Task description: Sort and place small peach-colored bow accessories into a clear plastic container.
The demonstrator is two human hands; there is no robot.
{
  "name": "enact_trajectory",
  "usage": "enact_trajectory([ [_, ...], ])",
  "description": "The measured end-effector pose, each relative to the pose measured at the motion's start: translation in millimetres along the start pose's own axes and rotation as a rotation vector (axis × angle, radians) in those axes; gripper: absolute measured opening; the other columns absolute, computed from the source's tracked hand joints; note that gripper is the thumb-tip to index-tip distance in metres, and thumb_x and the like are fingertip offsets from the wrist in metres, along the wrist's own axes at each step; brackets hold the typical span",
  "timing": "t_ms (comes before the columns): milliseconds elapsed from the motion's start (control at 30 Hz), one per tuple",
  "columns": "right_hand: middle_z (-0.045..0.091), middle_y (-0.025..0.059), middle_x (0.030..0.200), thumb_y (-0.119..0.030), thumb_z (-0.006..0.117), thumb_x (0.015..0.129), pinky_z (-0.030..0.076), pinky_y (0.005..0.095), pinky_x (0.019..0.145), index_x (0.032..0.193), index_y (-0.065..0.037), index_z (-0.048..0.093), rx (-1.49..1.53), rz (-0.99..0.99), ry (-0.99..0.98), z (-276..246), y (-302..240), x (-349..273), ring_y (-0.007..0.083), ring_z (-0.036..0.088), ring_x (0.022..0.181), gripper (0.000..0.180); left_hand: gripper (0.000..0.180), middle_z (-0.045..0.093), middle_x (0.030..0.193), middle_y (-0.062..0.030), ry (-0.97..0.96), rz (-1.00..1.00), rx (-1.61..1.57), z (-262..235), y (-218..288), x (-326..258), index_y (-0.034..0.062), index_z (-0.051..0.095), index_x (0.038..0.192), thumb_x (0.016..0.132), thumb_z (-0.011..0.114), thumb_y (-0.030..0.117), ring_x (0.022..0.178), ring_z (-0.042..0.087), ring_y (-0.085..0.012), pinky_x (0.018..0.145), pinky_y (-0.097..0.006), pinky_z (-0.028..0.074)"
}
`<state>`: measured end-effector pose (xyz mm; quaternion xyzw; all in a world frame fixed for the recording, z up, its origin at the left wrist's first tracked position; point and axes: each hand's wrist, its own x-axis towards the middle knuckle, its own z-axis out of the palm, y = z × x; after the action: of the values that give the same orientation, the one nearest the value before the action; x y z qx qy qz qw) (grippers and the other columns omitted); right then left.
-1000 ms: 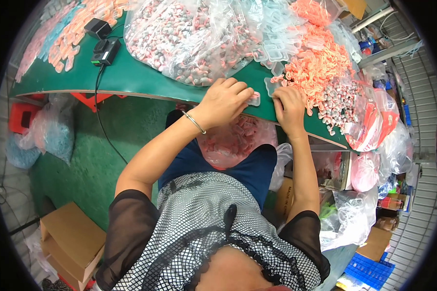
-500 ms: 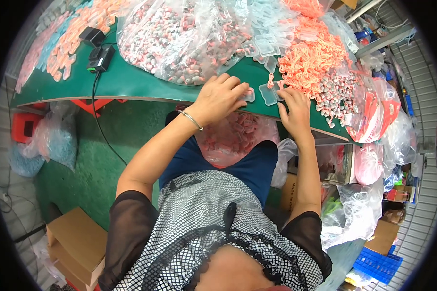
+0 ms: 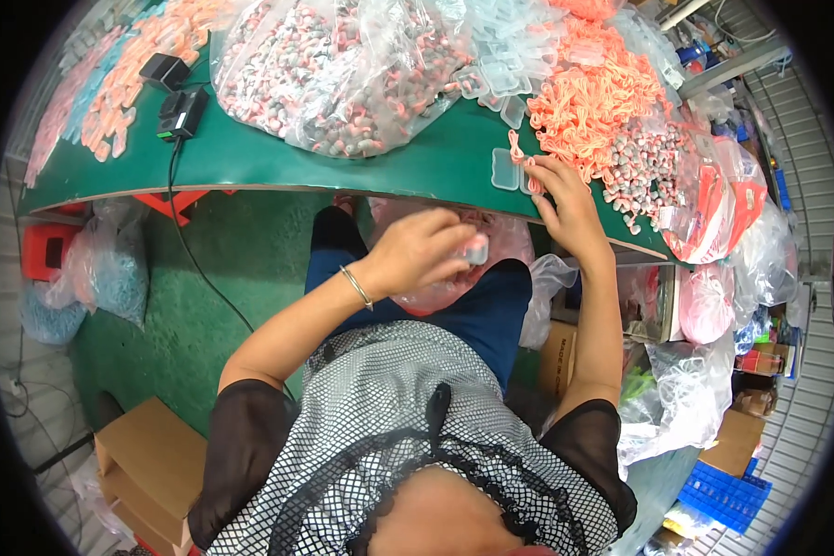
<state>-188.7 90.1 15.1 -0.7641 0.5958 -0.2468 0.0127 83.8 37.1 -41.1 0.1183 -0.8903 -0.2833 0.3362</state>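
Note:
Below the table's front edge, over my lap, my left hand (image 3: 419, 248) is closed on a small clear plastic case (image 3: 477, 248) with something pink inside. Above the table's front right part, my right hand (image 3: 570, 206) has its thumb and fingers apart. Its fingertips touch or hover just over a small orange cord bundle (image 3: 534, 182); contact is hard to make out. Beside them an open clear case (image 3: 506, 170) lies on the green table (image 3: 278, 171). Another small cord loop (image 3: 515, 145) is at that case's far right corner.
Several orange cords (image 3: 584, 102) are heaped beyond my right hand, with grey-and-pink earplugs (image 3: 644, 171) beside them. A big clear bag of such plugs (image 3: 343, 79) stands mid-table. Clear cases (image 3: 500, 83) are piled behind. A pink bag (image 3: 426, 301) hangs below the edge.
My left hand has drawn back from the tabletop toward my lap, carrying the small clear case. My right hand has shifted slightly and stays near the cord and the open case.

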Motion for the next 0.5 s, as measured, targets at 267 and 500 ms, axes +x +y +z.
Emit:
enact_trajectory([
  [267,0.061,0.0162,0.109,-0.007,0.074,0.077,0.05,0.0383,0.085,0.121,-0.005,0.06,0.107,0.176,0.07,14,-27,-1,0.0327,0.061,0.099,0.047,0.041,0.068,0.096,-0.0197,-0.452,-0.513,-0.091,137,-94,-66,0.0077,0.064,0.112,0.084,0.067,0.037,0.089,0.066,-0.0369,0.076,-0.045,0.053],
  [500,0.061,0.0148,0.114,-0.009,0.07,0.08,0.045,0.0427,0.095,0.121,-0.006,0.059,-0.008,0.093,0.045,9,-14,-1,0.0347,0.055,0.11,0.042,0.029,0.068,0.097,-0.0163,-0.596,-0.344,0.026,152,-105,-50,0.0055,0.067,0.1,0.086,0.064,0.03,0.088,0.066,-0.0368,0.077,-0.045,0.053],
])
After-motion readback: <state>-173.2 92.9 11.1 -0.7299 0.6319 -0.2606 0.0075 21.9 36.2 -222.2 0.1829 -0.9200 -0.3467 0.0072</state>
